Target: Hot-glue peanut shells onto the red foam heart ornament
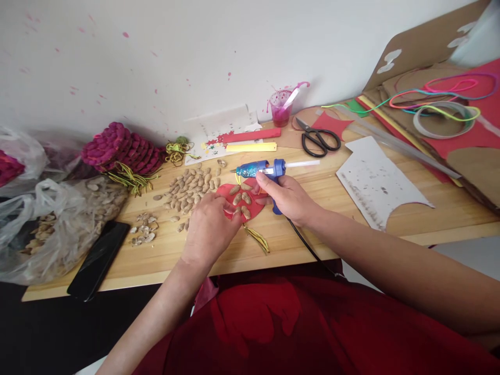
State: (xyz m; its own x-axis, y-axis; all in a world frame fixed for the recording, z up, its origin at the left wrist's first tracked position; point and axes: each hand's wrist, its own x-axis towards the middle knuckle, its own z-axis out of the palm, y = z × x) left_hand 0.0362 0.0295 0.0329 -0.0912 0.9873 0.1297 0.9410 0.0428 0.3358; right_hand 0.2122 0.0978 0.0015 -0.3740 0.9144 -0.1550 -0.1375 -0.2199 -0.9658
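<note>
right hand (294,200) holds a glue gun (253,169) just beyond the red disc (255,210), seemingly to spare its peanuts (246,198); left hand (213,226), grip unclear, probably steadies the disc.

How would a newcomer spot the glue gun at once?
On the wooden table, find the red piece with peanuts on it. Just beyond, gripped in the person's right hand, is the glue gun. Its blue body, with a pale stick jutting from the back, sets it apart from the black scissors farther off.
</note>
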